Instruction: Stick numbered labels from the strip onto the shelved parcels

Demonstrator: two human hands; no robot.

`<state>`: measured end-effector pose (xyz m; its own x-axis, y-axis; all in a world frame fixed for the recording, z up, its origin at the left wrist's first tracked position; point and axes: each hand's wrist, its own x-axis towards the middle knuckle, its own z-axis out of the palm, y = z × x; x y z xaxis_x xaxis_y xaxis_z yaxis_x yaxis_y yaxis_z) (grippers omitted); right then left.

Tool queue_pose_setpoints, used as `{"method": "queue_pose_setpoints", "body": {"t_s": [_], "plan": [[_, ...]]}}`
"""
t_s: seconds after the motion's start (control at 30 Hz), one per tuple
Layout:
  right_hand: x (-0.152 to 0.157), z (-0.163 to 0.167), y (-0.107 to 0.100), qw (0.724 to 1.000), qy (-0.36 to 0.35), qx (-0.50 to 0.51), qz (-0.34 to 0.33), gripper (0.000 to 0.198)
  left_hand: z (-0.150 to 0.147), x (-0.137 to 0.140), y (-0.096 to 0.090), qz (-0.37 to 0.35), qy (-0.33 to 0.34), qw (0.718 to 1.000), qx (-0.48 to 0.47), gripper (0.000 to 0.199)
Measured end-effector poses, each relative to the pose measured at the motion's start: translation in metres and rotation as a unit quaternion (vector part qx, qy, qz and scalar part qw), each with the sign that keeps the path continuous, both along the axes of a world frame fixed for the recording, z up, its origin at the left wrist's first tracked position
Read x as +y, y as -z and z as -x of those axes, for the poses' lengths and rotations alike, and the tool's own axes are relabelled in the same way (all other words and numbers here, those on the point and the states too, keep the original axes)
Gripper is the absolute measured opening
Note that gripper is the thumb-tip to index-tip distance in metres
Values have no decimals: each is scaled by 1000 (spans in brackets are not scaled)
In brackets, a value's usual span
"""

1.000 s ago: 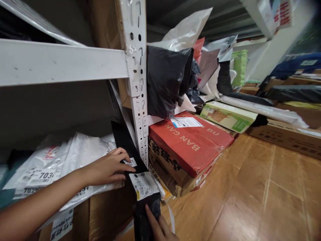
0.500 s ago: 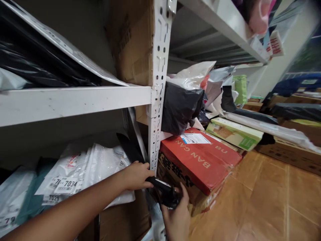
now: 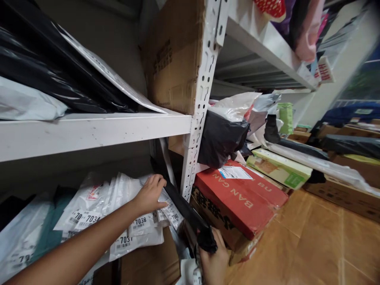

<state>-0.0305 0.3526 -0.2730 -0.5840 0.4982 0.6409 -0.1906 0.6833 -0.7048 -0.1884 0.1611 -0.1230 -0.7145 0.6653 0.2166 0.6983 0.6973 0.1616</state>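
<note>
Black parcel (image 3: pixel 190 215): head view; a long, flat black bag, slanting from the right end of the lower shelf (image 3: pixel 142 257) down past the white upright post (image 3: pixel 197 130).
Right hand (image 3: pixel 214 263): low at the bottom edge, grip closed around the parcel's lower end.
Left hand (image 3: pixel 150 194): reaches in over the lower shelf, fingers spread and flat, grip wide and holding nothing, fingertips against the parcel's upper part and the white mailers (image 3: pixel 118 213) beside it.
White mailers: stacked on the lower shelf, numbered labels facing out.
Red box (image 3: pixel 240 198): on the floor just right of the post, white label on top.
Black bag (image 3: pixel 221 138): behind the red box, resting on it.
Upper shelf (image 3: pixel 89 132): carries black and white bags.
</note>
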Motion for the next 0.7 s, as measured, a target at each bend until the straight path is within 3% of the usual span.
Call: {"method": "queue_pose_setpoints", "body": {"t_s": [0.13, 0.23, 0.33, 0.5, 0.6, 0.7], "plan": [[2, -7, 8, 999, -11, -38, 29, 27, 0, 1, -1, 13, 34, 998, -41, 57], [-5, -10, 15, 996, 18, -35, 85, 45, -5, 5, -8, 6, -6, 999, -50, 65], [-9, -13, 22, 996, 12, -18, 85, 50, -25, 10, -14, 26, -49, 998, -40, 75], [2, -17, 26, 1000, -9, 8, 12, 35, -63, 17, -4, 90, -42, 991, -90, 84], [18, -21, 27, 993, -59, 17, -98, 26, -66, 21, 4, 76, -84, 987, -110, 70], [30, -23, 30, 976, -97, 28, -192, 35, -58, 23, 7, 69, -102, 984, -129, 60]]}}
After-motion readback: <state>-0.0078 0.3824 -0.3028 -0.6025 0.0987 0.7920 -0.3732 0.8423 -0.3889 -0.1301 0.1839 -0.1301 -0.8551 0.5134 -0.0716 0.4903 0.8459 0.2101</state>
